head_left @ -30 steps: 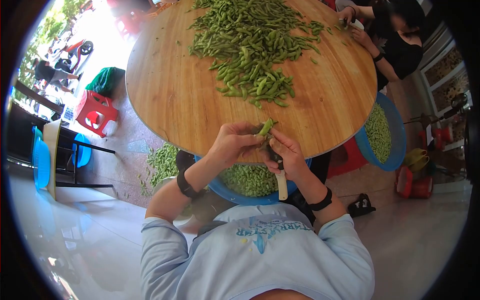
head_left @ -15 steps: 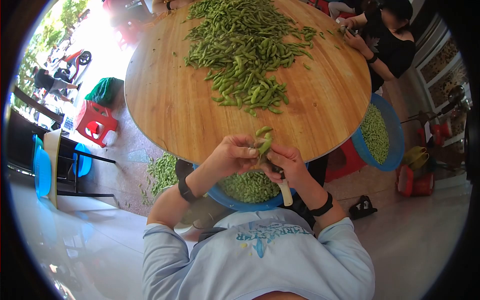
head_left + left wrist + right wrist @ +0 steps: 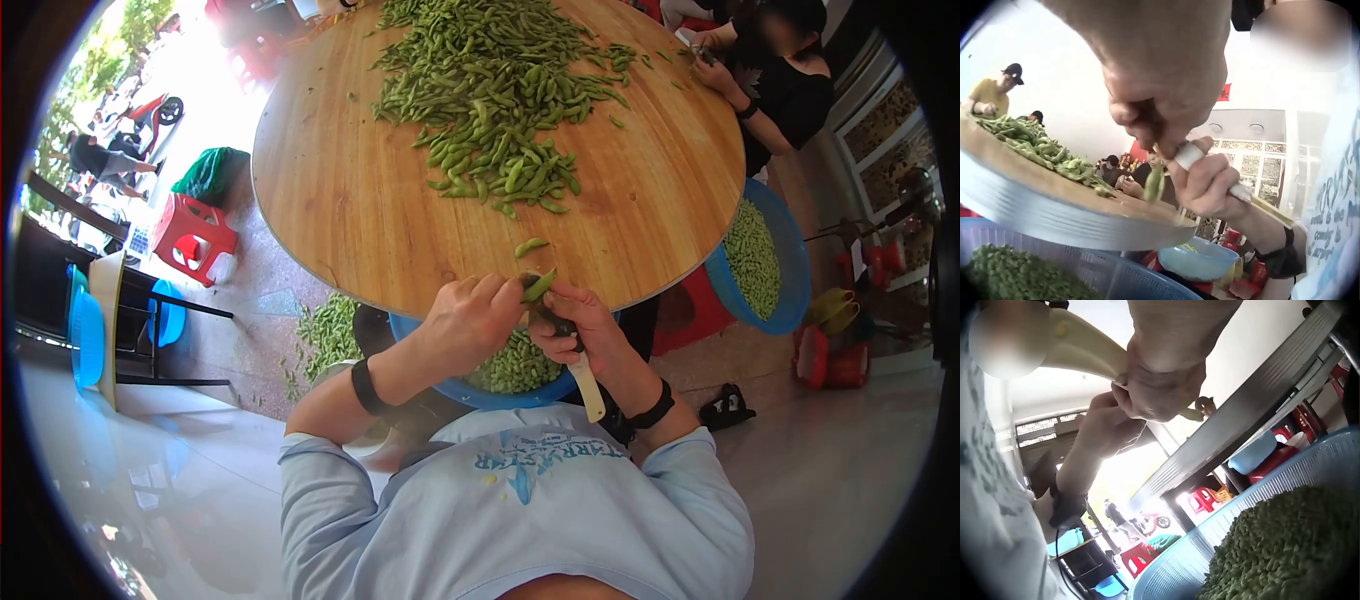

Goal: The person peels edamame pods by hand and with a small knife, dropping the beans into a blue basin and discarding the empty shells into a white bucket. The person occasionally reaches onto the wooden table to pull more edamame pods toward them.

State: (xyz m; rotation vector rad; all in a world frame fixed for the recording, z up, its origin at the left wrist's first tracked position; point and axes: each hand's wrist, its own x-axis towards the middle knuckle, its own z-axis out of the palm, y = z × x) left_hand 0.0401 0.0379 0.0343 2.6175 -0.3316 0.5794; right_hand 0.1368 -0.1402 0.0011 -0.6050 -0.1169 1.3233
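The pod [image 3: 541, 287] looks light and pliant, best pinched near one end, with the right hand [image 3: 588, 324] clamped on a handle [image 3: 589, 389] and the left hand's [image 3: 472, 320] hold hidden.

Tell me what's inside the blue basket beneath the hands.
Shelled green beans are piled in the blue basket. The top layer covers whatever lies deeper and the bottom. In the head view, the left hand and tabletop also hide part.
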